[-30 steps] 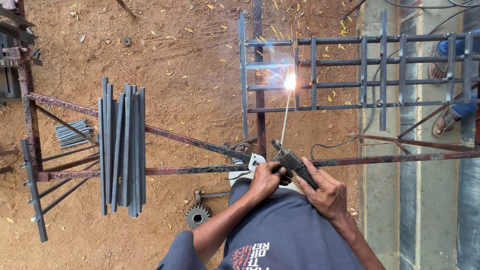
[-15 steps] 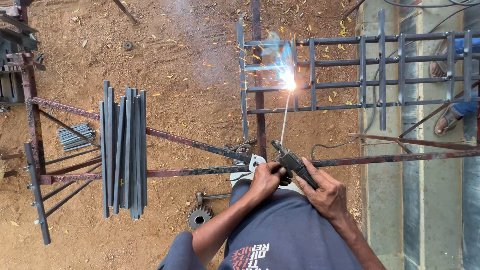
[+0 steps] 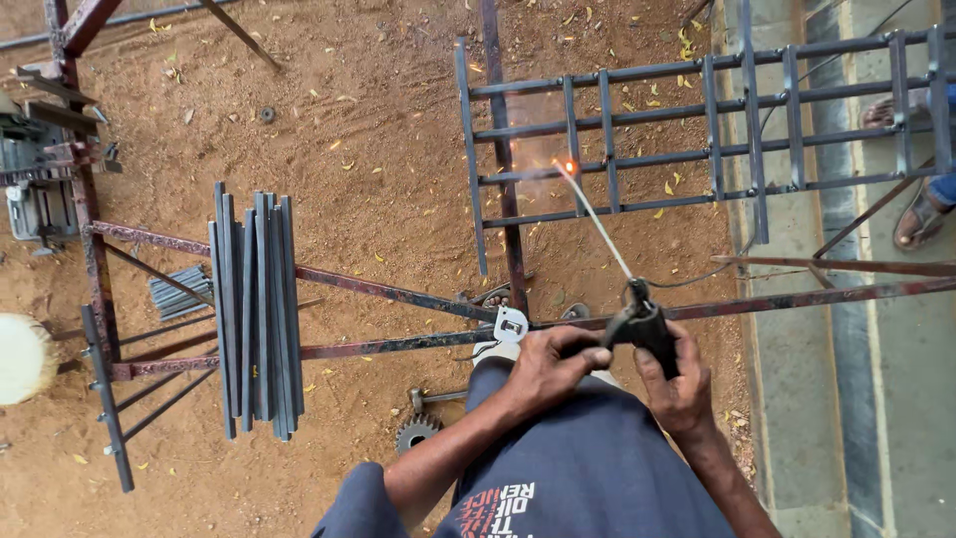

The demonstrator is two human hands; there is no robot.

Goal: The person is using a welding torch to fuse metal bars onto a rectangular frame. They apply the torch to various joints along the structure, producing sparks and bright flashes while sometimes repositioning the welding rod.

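The right hand (image 3: pixel 677 384) has its fingers curled tight around the black electrode holder (image 3: pixel 645 329), low and right of centre. The left hand (image 3: pixel 550 367) closes in beside it, fingertips touching the holder's side. From the holder a thin welding rod (image 3: pixel 597 224) slants up-left, its tip glowing orange against the grey metal grille (image 3: pixel 697 139) in the upper right. A bundle of flat steel bars (image 3: pixel 254 314) rests on a rusty frame (image 3: pixel 398 296) at left.
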